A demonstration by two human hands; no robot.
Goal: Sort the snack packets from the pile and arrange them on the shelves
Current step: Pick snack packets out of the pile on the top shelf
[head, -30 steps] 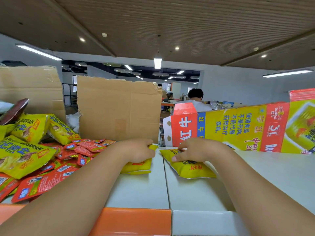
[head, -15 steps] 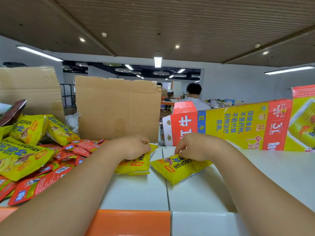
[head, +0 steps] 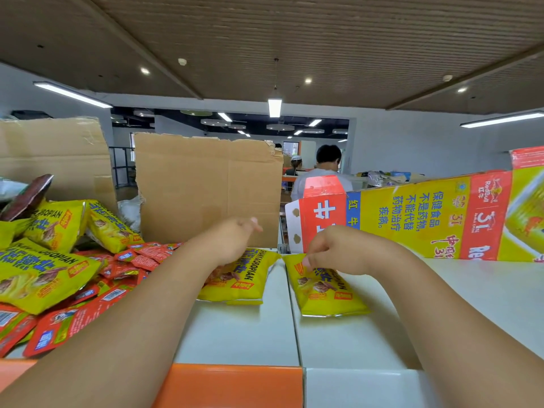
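The right hand's fingers point(head: 316, 254) are curled down, and with the thumb they pinch the far left corner of the right yellow packet point(head: 326, 293). The packet lies flat on the white bench point(head: 235, 334), below and in front of the right hand point(head: 341, 250), and its near end points toward the bottom of the frame.

The left hand's fingers point(head: 250, 223) are loosely extended toward the middle of the frame and grip nothing. They reach past the far edge of the left yellow packet point(head: 238, 285). The left hand point(head: 232, 240) covers that packet's upper left part, but whether the palm touches it cannot be told. This packet lies on top of another one like it, just left of the seam in the bench. The right packet is just right of the seam, and the two are near each other but apart.

At the left of the frame sits the pile point(head: 59, 269) of yellow packets and small red sachets point(head: 73, 319). A brown cardboard sheet point(head: 206, 187) stands behind the hands. A red and yellow printed carton point(head: 412, 219) lies at the right.
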